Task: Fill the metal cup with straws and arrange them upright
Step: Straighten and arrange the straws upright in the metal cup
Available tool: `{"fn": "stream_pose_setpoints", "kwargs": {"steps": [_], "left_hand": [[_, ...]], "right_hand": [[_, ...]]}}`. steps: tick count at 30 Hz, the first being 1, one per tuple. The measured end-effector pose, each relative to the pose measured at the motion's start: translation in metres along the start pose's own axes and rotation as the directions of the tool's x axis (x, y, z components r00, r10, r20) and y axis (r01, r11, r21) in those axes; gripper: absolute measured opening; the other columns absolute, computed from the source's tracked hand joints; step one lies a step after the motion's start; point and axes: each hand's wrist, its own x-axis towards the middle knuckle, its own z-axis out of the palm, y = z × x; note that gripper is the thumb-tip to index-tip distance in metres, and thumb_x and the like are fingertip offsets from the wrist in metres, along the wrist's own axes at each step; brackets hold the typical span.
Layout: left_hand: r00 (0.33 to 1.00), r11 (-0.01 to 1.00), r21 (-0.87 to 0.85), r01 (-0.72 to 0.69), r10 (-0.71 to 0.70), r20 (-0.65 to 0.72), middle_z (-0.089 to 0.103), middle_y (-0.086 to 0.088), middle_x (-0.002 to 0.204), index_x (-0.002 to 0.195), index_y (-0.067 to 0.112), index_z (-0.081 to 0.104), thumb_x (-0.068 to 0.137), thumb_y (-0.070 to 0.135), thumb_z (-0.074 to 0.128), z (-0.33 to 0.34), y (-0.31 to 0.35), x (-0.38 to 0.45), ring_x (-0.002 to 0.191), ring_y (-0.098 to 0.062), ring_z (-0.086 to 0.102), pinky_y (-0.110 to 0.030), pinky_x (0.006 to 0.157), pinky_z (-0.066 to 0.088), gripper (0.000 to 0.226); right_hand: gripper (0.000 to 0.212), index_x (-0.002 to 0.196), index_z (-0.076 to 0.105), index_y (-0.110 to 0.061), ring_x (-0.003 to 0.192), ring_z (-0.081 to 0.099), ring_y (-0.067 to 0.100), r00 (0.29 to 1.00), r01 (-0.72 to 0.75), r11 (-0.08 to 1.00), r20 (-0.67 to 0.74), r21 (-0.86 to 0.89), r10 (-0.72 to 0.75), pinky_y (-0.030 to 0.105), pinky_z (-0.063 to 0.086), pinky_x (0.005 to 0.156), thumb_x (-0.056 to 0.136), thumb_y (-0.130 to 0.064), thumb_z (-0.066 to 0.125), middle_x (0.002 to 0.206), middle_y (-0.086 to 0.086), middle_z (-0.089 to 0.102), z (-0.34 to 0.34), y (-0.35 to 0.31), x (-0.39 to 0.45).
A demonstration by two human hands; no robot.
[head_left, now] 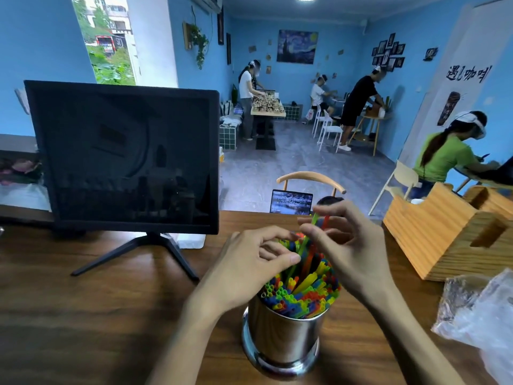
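A shiny metal cup [283, 337] stands on the wooden table [97, 315] just in front of me. It is packed with coloured straws [305, 290] standing upright, in blue, green, yellow, red and orange. My right hand [349, 245] pinches a few taller straws, a green one and a red one, that stick up above the bundle. My left hand [249, 262] hovers at the left side of the bundle, fingers curled with the thumb tip touching the straw tops; whether it grips any is unclear.
A dark monitor [125, 157] on a splayed stand sits at the left. A wooden box [449, 234] stands at the right, with a crumpled clear plastic bag [483, 309] in front of it. A chair back [311, 180] and a small screen [291, 202] lie beyond the table's far edge. Several people work in the background.
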Motion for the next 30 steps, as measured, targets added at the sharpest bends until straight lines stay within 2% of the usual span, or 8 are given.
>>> {"fn": "stream_pose_setpoints", "kwargs": {"steps": [6,12,14,16,20,24,27,30], "left_hand": [[0.999,0.997,0.081,-0.009,0.012,-0.041,0.076,0.02,0.08,0.092,0.035,0.08,0.084,0.032,0.081,0.002,0.0,0.0,0.079,0.006,0.071,-0.024,0.078,0.06,0.009],[0.997,0.994,0.098,-0.048,0.053,-0.053,0.074,0.023,0.076,0.088,0.034,0.081,0.081,0.035,0.083,-0.002,-0.003,-0.005,0.075,0.01,0.069,-0.008,0.067,0.049,0.007],[0.993,0.996,0.059,-0.064,0.069,-0.093,0.072,0.024,0.071,0.086,0.034,0.081,0.086,0.035,0.078,-0.006,-0.006,-0.003,0.07,0.008,0.068,-0.015,0.067,0.052,0.003],[0.981,0.996,-0.002,-0.087,0.085,-0.172,0.076,0.018,0.077,0.088,0.031,0.081,0.089,0.037,0.074,-0.009,-0.009,0.001,0.077,-0.002,0.072,-0.032,0.076,0.059,0.009],[0.969,0.991,-0.087,-0.1,0.077,-0.236,0.077,0.009,0.078,0.091,0.025,0.08,0.089,0.033,0.072,-0.009,-0.012,0.007,0.077,-0.006,0.074,-0.029,0.073,0.058,0.011],[0.971,0.994,-0.032,-0.105,0.095,-0.221,0.076,0.013,0.079,0.09,0.029,0.08,0.086,0.047,0.069,-0.006,-0.01,0.007,0.077,-0.006,0.073,-0.042,0.075,0.061,0.021],[0.967,0.994,-0.012,-0.111,0.106,-0.232,0.076,0.016,0.079,0.092,0.03,0.08,0.09,0.036,0.073,-0.005,-0.01,0.008,0.077,-0.005,0.074,-0.043,0.075,0.062,0.009],[0.951,0.988,0.031,-0.149,0.152,-0.268,0.074,0.022,0.079,0.095,0.032,0.08,0.09,0.035,0.075,-0.005,-0.008,0.006,0.074,0.003,0.071,-0.031,0.072,0.061,0.008]], "right_hand": [[0.018,0.084,0.082,-0.028,0.074,0.073,-0.002,0.992,0.012,0.997,0.13,-0.075,-0.002,0.025,0.059,0.067,0.075,-0.043,0.079,0.082,-0.021,0.077,0.004,0.015,-0.013],[0.038,0.104,0.081,-0.03,0.084,0.064,-0.02,0.938,0.152,0.957,0.341,-0.247,-0.061,0.008,0.052,0.069,0.08,-0.057,0.067,0.098,-0.018,0.075,-0.007,0.015,-0.009],[0.039,0.114,0.077,-0.036,0.091,0.067,-0.013,0.91,0.186,0.939,0.412,-0.291,-0.052,0.014,0.054,0.069,0.085,-0.059,0.063,0.104,-0.016,0.074,-0.01,0.014,-0.006],[0.035,0.121,0.073,-0.039,0.095,0.072,0.003,0.891,0.212,0.921,0.453,-0.326,-0.045,0.027,0.055,0.071,0.09,-0.054,0.064,0.105,-0.009,0.075,-0.01,0.014,-0.005],[0.023,0.11,0.079,-0.032,0.089,0.074,0.0,0.926,0.186,0.949,0.368,-0.256,-0.082,0.031,0.058,0.074,0.088,-0.033,0.078,0.099,-0.012,0.079,-0.002,0.016,-0.008],[0.016,0.099,0.082,-0.028,0.087,0.07,0.001,0.954,0.16,0.97,0.281,-0.184,-0.104,0.022,0.055,0.075,0.083,-0.027,0.082,0.09,-0.016,0.074,0.002,0.016,-0.005],[0.035,0.116,0.075,-0.034,0.085,0.07,-0.005,0.967,0.117,0.974,0.244,-0.195,-0.067,0.009,0.049,0.075,0.084,-0.021,0.083,0.087,-0.02,0.076,-0.002,0.007,0.0],[0.04,0.122,0.07,-0.037,0.085,0.07,0.002,0.974,0.12,0.978,0.21,-0.169,-0.084,0.013,0.048,0.072,0.086,-0.023,0.081,0.087,-0.019,0.076,-0.01,-0.004,0.009]]}}
